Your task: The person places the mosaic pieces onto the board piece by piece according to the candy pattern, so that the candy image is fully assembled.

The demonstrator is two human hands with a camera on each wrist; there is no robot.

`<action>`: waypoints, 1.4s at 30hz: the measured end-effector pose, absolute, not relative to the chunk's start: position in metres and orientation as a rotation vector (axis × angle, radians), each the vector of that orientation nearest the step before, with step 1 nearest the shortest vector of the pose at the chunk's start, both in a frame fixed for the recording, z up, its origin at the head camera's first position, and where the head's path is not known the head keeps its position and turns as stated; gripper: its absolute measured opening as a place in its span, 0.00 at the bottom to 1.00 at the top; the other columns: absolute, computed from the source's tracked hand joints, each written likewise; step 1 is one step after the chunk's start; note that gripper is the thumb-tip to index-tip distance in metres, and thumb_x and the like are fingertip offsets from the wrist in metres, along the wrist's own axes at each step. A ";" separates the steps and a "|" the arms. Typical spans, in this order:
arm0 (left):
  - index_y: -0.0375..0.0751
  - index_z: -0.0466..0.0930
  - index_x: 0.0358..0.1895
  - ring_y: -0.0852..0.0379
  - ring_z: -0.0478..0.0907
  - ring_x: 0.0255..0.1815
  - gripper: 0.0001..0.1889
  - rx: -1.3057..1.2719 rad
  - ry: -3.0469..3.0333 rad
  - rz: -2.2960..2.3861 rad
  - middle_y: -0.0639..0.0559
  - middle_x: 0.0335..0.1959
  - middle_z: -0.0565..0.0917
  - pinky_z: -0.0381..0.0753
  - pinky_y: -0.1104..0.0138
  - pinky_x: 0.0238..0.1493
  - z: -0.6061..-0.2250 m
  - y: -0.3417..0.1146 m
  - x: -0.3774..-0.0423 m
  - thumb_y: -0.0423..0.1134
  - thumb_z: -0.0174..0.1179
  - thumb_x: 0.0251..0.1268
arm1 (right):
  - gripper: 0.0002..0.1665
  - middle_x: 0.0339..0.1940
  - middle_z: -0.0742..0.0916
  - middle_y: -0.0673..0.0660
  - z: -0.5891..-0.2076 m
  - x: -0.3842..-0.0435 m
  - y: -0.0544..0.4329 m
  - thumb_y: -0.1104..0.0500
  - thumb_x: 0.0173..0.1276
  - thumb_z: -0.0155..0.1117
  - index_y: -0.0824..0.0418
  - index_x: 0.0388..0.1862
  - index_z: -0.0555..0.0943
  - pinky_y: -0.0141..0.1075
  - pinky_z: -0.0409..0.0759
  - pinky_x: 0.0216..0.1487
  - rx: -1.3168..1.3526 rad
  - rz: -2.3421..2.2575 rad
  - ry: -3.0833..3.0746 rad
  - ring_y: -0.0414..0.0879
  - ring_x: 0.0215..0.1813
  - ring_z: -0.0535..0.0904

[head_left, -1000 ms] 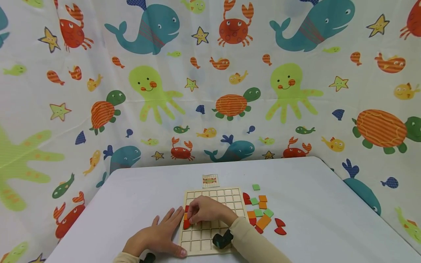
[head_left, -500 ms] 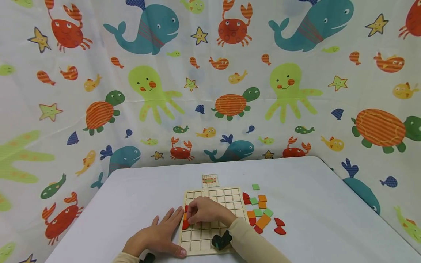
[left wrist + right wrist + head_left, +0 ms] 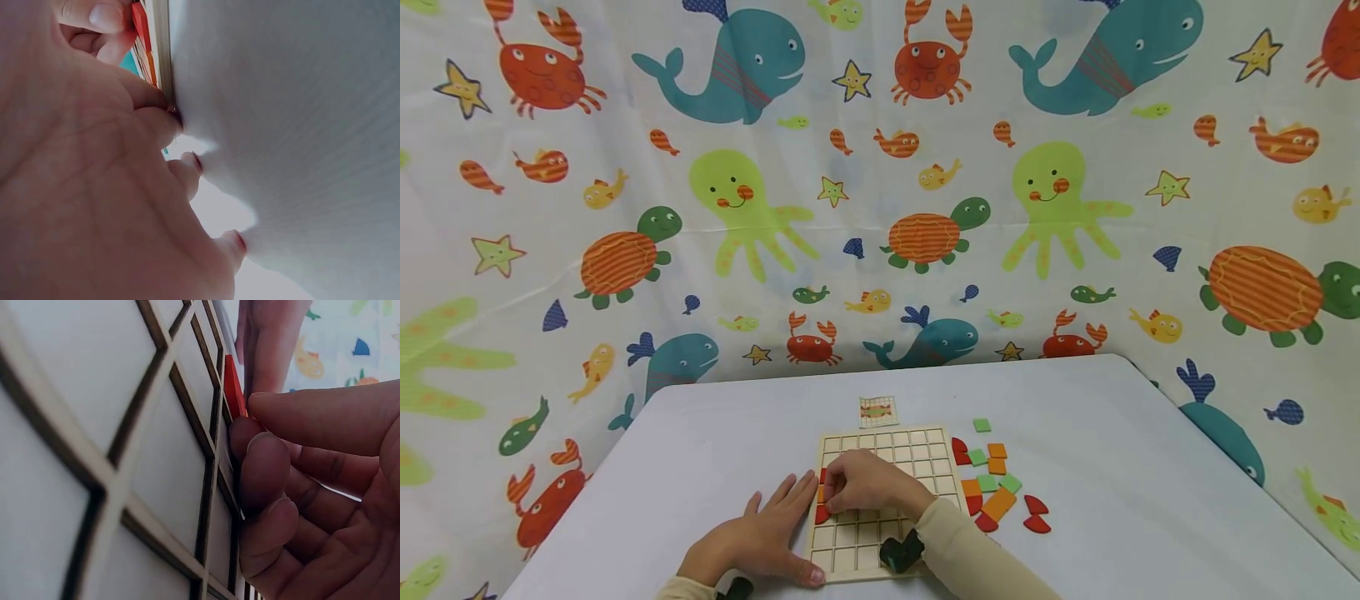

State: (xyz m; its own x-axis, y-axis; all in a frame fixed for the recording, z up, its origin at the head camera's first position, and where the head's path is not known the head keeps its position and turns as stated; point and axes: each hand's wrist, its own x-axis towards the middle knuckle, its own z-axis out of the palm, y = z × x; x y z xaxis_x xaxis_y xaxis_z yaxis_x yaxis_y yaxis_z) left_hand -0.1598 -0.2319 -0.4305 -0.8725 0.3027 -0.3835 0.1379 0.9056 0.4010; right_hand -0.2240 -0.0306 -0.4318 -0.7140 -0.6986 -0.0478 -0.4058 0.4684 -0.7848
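A wooden grid board (image 3: 866, 559) lies flat on the table. Beside its left edge my left hand (image 3: 756, 537) rests palm down, fingers spread, fingertips and thumb at the frame. My right hand (image 3: 876, 485) reaches over the board to its left column, where thumb and index finger pinch a red quarter-circle tile (image 3: 822, 515). In the right wrist view this red tile (image 3: 233, 387) sticks up at the board's edge beside the fingertips. Above it in the same column sit an orange tile (image 3: 821, 493) and another red tile (image 3: 823, 476), partly covered by the hand.
A small pattern card (image 3: 877, 411) lies behind the board. Loose orange tiles (image 3: 998, 503), green tiles (image 3: 982, 425) and red quarter-circle tiles (image 3: 1037, 524) are scattered to its right. A printed sea-animal curtain (image 3: 850, 275) hangs behind the white table (image 3: 1112, 467).
The head view has shifted slightly. My right fingers stay at the red tile with only tiny movement, and my left hand keeps its place beside the board.
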 end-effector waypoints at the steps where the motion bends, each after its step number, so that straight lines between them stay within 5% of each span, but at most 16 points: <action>1: 0.42 0.53 0.87 0.35 0.41 0.88 0.67 0.320 2.621 0.507 0.44 0.88 0.53 0.34 0.24 0.75 -0.430 -0.232 -0.160 0.66 0.81 0.48 | 0.10 0.25 0.83 0.47 -0.432 -0.224 -0.031 0.68 0.67 0.77 0.56 0.30 0.85 0.28 0.75 0.32 -0.940 -1.110 2.360 0.38 0.28 0.75; 15: 0.41 0.51 0.88 0.35 0.41 0.88 0.67 0.328 2.616 0.517 0.44 0.88 0.52 0.34 0.24 0.75 -0.430 -0.233 -0.160 0.66 0.81 0.49 | 0.13 0.25 0.81 0.42 -0.432 -0.223 -0.032 0.69 0.64 0.78 0.55 0.32 0.83 0.26 0.75 0.35 -1.093 -0.990 2.407 0.34 0.30 0.74; 23: 0.42 0.53 0.87 0.35 0.42 0.87 0.67 0.305 2.617 0.518 0.44 0.88 0.53 0.34 0.24 0.76 -0.434 -0.232 -0.159 0.66 0.81 0.48 | 0.05 0.28 0.84 0.47 -0.424 -0.237 -0.010 0.64 0.71 0.74 0.56 0.36 0.85 0.29 0.78 0.35 -0.987 -1.155 2.300 0.40 0.30 0.78; 30: 0.41 0.53 0.87 0.36 0.43 0.88 0.67 0.310 2.615 0.502 0.43 0.88 0.54 0.37 0.26 0.77 -0.433 -0.230 -0.159 0.66 0.81 0.48 | 0.03 0.33 0.87 0.51 -0.404 -0.256 0.033 0.61 0.76 0.69 0.61 0.41 0.85 0.44 0.87 0.39 -0.950 -1.382 2.269 0.57 0.34 0.87; 35: 0.40 0.53 0.87 0.36 0.43 0.88 0.67 0.305 2.609 0.494 0.43 0.88 0.54 0.37 0.26 0.77 -0.431 -0.229 -0.160 0.65 0.81 0.49 | 0.08 0.37 0.88 0.58 -0.390 -0.269 0.065 0.59 0.79 0.68 0.65 0.47 0.85 0.53 0.88 0.45 -0.859 -1.493 2.280 0.59 0.39 0.88; 42: 0.40 0.52 0.87 0.36 0.42 0.88 0.67 0.303 2.611 0.487 0.44 0.88 0.54 0.36 0.27 0.77 -0.430 -0.231 -0.161 0.65 0.81 0.49 | 0.10 0.41 0.89 0.63 -0.382 -0.281 0.105 0.58 0.80 0.66 0.66 0.48 0.85 0.43 0.87 0.43 -0.682 -1.538 2.444 0.59 0.43 0.87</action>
State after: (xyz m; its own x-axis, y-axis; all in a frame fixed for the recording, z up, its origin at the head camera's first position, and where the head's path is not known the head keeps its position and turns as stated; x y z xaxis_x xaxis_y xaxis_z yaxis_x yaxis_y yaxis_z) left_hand -0.1615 -0.2311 -0.4298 -0.8682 0.2917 -0.4014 0.1274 0.9129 0.3879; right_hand -0.2813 0.1053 -0.3818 -0.8799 -0.4657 0.0939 -0.2862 0.3618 -0.8872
